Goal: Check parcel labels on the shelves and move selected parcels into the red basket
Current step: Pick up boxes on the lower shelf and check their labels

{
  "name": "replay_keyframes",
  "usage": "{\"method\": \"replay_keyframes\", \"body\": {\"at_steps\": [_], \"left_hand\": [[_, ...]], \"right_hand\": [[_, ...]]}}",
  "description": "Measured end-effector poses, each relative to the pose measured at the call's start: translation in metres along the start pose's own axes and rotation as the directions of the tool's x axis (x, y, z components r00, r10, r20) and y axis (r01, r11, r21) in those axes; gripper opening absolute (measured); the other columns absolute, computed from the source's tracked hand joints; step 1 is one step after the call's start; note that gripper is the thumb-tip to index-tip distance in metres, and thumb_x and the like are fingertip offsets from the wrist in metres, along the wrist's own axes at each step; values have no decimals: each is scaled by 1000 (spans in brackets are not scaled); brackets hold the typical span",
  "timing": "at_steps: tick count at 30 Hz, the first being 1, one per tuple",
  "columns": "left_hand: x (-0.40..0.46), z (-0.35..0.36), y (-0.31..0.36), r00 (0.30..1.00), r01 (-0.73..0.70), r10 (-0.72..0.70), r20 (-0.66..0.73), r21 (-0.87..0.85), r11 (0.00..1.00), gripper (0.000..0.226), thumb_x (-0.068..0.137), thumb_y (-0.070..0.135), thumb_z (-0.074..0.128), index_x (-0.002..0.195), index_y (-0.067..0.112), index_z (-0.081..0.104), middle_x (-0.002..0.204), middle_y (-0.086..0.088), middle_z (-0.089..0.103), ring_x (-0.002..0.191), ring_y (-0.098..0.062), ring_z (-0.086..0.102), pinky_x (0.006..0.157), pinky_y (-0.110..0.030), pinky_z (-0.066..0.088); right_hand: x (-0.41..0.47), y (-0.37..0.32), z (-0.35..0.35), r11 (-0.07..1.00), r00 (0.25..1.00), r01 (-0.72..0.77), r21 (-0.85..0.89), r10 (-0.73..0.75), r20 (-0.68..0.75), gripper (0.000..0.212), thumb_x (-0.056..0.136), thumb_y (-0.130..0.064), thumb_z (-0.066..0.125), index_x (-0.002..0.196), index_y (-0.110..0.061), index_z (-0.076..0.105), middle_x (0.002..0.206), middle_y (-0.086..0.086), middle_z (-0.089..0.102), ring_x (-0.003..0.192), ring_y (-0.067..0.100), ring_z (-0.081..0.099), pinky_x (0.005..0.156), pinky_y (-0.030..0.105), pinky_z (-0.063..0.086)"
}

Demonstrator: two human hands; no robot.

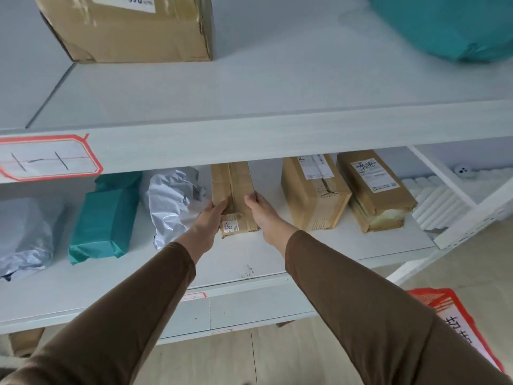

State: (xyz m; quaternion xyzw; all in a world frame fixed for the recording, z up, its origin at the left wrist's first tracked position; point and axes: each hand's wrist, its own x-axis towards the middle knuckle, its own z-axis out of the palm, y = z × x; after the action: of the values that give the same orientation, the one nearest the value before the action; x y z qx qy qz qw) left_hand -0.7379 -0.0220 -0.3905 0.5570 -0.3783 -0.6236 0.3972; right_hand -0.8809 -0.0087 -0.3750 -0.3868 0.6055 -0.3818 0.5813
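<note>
Narrow cardboard parcel (233,195): on the middle shelf (249,254), lying lengthwise front to back, small white sticker on the near end. Held from both sides.

Left hand (206,220): against the parcel's left face, fingers (219,205) curled onto the top left edge, thumb not visible. Right hand (266,215): flat along the right face, fingers (251,197) close together and bent over the top right edge. Both forearms in brown sleeves, stretched forward and converging on the parcel.

Just left: crumpled grey plastic mailer (172,201), touching the left hand; then teal wrapped parcel (107,218); then pale bluish bag (25,234). Right, apart: two brown boxes with printed labels (315,190) (374,187).

Upper shelf (249,140): large cardboard box (130,29), teal bag (449,26), red-bordered tag (47,158) on the front edge.

Red basket (455,320): on the floor, lower right, partly behind the right sleeve.
</note>
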Motion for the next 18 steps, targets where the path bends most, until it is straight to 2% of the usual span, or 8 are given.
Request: {"method": "replay_keyframes", "body": {"at_steps": [3,5,8,10,12,13,15,18], "left_hand": [[-19,-1,-3,997,-80,80,12,23,997,35,107,30,54,139,16,56,119,-10,75,94,-20,75,73,-26,57],[-41,5,-4,986,-165,165,19,43,985,38,106,30,55,142,16,54,124,-10,73,102,-21,74,81,-29,56],[-90,18,-8,952,-303,302,45,40,952,43,106,36,56,145,22,49,136,-4,66,124,-18,65,97,-28,56],[-124,24,-16,918,-397,393,58,105,912,53,100,61,54,147,38,49,154,2,49,146,-14,45,115,-39,46],[-156,26,-23,874,-473,482,69,353,807,62,94,80,38,148,51,47,170,13,22,160,-9,4,129,-47,13],[-172,26,-26,853,-491,516,82,465,737,61,95,79,31,148,54,46,172,17,10,159,-5,-10,129,-46,-2],[-203,31,-26,834,-521,532,142,519,678,50,101,65,28,145,55,49,171,21,1,156,0,-18,126,-43,-11],[-235,38,-33,794,-599,575,195,409,688,47,105,34,36,148,44,52,171,20,3,157,0,-8,130,-49,3]], "right_hand": [[-20,0,-2,999,998,47,18,-47,-31,55,106,-44,49,157,-29,35,154,-8,47,136,15,46,100,28,32],[-42,1,-7,995,995,85,48,-82,-60,50,105,-43,52,152,-29,40,140,-9,54,124,14,51,95,29,35],[-79,10,-17,982,989,133,131,-124,-75,43,102,-49,54,141,-31,46,137,-10,59,126,15,55,99,34,41],[-104,21,-29,962,989,131,238,-111,-99,38,102,-51,54,134,-31,53,132,-7,66,123,15,61,105,39,46],[-132,36,-44,921,993,96,379,-64,-96,37,102,-49,53,131,-27,61,123,-3,74,117,19,68,101,40,52],[-146,44,-51,896,997,62,440,-32,-76,39,103,-49,51,131,-25,64,120,-1,76,113,20,71,95,39,54],[-169,62,-63,842,999,-11,540,30,-27,45,104,-51,48,134,-22,66,120,4,77,106,20,73,84,36,55],[-197,83,-73,786,998,-54,616,64,6,51,106,-51,42,137,-18,65,126,9,74,107,22,71,80,35,54]]}}
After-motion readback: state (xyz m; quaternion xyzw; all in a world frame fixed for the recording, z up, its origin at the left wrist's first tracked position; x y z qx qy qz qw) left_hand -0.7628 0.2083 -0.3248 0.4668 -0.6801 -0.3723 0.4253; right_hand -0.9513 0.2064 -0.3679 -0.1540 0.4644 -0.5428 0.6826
